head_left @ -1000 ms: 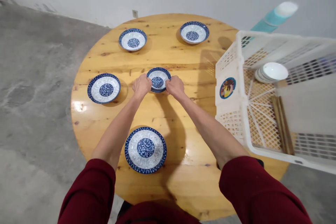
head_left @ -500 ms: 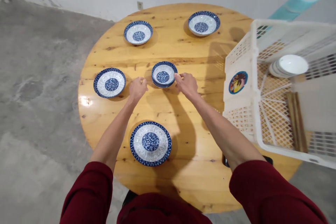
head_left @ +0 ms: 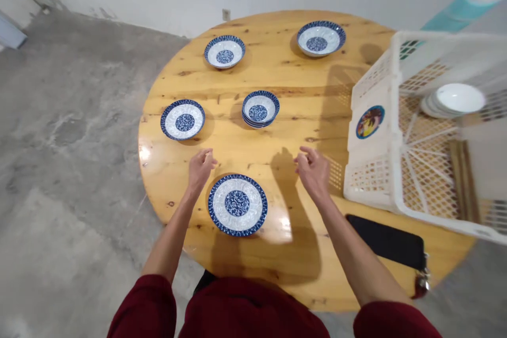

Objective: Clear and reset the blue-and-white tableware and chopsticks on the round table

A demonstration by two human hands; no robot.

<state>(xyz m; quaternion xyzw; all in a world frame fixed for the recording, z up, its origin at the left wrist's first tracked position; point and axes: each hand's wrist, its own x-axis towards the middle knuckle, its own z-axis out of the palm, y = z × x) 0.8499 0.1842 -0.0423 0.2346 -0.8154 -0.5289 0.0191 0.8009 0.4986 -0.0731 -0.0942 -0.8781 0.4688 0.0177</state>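
Observation:
My left hand (head_left: 201, 170) hovers over the table, loosely bent, fingers a little apart and holding nothing. It is just up and left of a blue-rimmed white plate (head_left: 237, 206) near the front. My right hand (head_left: 313, 170) is empty too, its fingers parted, over the wood between that plate and the crate. A small stack of blue-and-white bowls (head_left: 260, 108) stands beyond both hands, near the middle of the table. Left of the stack lies a patterned dish (head_left: 182, 120). Two more patterned dishes sit farther back, one at the left (head_left: 224, 53) and one at the right (head_left: 320, 39).
The round wooden table (head_left: 273, 71) carries a white plastic crate (head_left: 370, 169) at the right. Inside it are stacked white bowls (head_left: 459, 99) and brown sticks (head_left: 465, 179). A black phone (head_left: 386, 242) with a hanging charm lies by my right forearm. A teal cylinder (head_left: 459, 13) rises behind the crate.
Both hands have drawn back towards me, and my right hand has come away from the stacked bowls and moved right. The view has shifted, uncovering the phone.

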